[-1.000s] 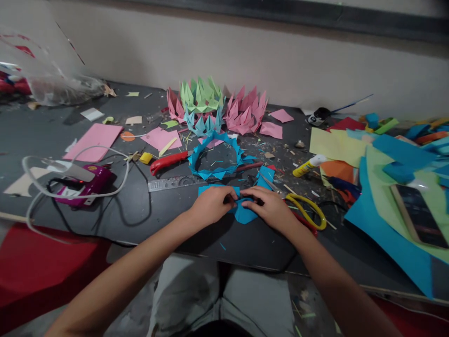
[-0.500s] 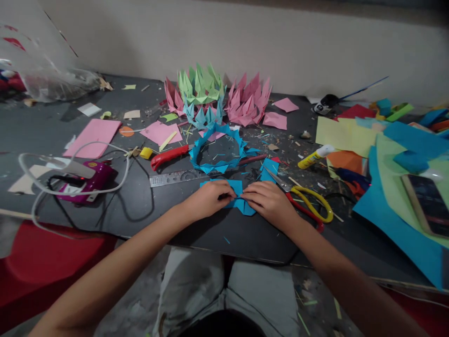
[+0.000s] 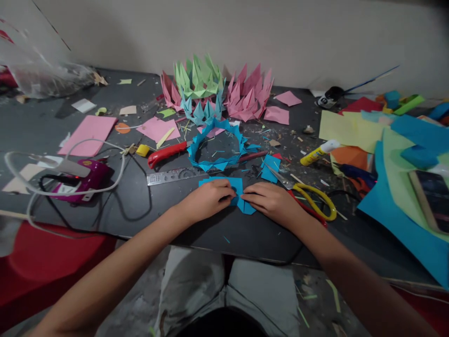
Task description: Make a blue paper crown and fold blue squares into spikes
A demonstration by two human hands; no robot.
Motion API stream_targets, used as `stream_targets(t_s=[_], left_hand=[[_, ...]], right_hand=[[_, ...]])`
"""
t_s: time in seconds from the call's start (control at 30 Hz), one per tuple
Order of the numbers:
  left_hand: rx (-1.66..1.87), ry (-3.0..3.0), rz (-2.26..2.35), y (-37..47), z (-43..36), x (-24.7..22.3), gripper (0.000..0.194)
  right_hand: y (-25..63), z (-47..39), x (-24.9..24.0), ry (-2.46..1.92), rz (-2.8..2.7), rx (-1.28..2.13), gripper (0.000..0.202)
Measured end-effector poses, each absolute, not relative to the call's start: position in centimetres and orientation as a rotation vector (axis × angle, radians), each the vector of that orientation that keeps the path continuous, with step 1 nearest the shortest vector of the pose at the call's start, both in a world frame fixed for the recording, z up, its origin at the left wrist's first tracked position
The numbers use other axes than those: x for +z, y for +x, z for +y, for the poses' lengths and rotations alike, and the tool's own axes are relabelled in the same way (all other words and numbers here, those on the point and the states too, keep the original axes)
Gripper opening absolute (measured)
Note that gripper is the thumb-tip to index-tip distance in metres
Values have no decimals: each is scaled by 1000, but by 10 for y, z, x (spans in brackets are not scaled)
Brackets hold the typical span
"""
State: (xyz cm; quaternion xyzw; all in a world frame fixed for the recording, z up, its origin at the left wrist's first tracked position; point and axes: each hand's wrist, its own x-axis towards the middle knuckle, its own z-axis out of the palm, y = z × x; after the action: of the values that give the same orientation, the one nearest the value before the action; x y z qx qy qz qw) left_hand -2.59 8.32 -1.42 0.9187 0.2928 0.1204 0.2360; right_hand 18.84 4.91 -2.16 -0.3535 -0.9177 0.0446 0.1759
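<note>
Near the table's front edge, both my hands are on a small folded blue paper (image 3: 248, 206). My left hand (image 3: 209, 199) has its fingers curled and closed on the paper's left side, over flat blue sheets (image 3: 229, 182). From the right, my right hand (image 3: 268, 200) pinches the folded piece, fingertips close to those of the left. Just beyond stands a ring of folded blue paper (image 3: 219, 165). A metal ruler (image 3: 164, 177) and a red cutter (image 3: 168, 153) lie left of it. Scissors (image 3: 315, 192) with yellow and red handles lie beside my right hand.
Green (image 3: 198, 82), pink (image 3: 249, 100) and light blue (image 3: 201, 110) paper rings stand at the back. A purple device (image 3: 86, 180) with cables is at the left. A glue stick (image 3: 317, 153), coloured sheets (image 3: 351, 131) and a phone (image 3: 433, 199) lie at the right.
The view has shifted slightly. My hands stay at the blue paper with only small finger movements, and my right hand's fingers lie a little flatter.
</note>
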Motion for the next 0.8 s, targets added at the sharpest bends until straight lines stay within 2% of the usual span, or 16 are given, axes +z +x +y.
stream_targets(t_s=[0.23, 0.43, 0.57, 0.8], left_hand=[[143, 2843, 879, -26, 66, -10, 20], [306, 2831, 1207, -24, 39, -14, 25], [419, 2831, 1210, -15, 24, -17, 29], [196, 2842, 1193, -7, 15, -14, 46]], right_hand=[[188, 50, -22, -1034, -2637, 132, 28], [188, 48, -24, -1035, -2611, 153, 26], [188, 50, -23, -1051, -2623, 166, 27], [187, 48, -18, -1118, -2654, 79, 25]])
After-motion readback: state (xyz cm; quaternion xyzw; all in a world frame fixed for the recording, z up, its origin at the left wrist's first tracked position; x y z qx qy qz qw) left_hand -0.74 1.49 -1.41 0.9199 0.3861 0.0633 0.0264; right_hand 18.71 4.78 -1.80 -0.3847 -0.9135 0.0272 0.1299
